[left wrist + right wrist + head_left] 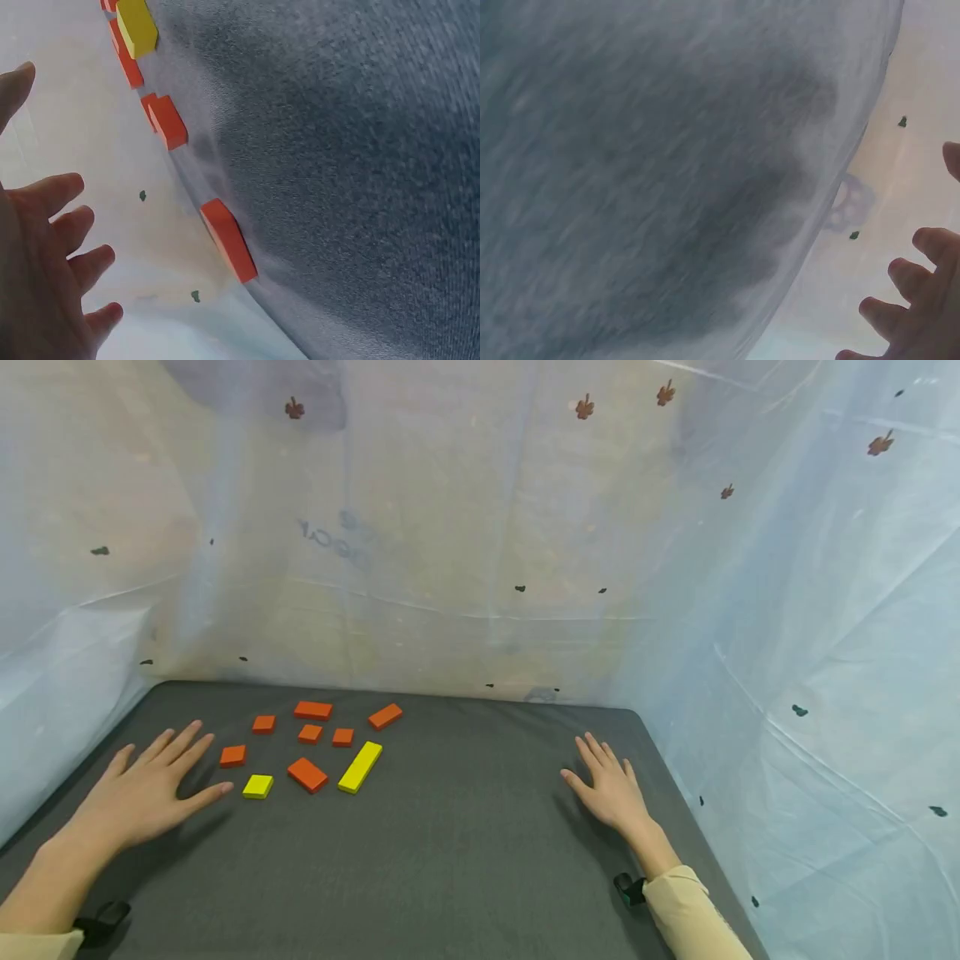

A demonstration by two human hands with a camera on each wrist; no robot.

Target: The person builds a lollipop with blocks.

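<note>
My left hand (150,789) hovers over the left side of the dark table with its fingers spread, holding nothing. Just right of its thumb lies a flat yellow square block (258,787); an orange square block (232,756) sits near the fingertips. Farther right are a long yellow block (360,767) and an orange rectangular block (307,775). Several more orange blocks (312,710) lie behind these. On the right side, my right hand (609,787) is also held above the table, fingers straight and apart from any block. Both wrist views show fingers extended, grasping nothing.
A dark grey cloth-covered table (450,860) has rounded far corners. Pale translucent sheeting (450,527) with leaf prints hangs behind it and along both sides. Black straps (628,889) are at the wrists beside the beige sleeves.
</note>
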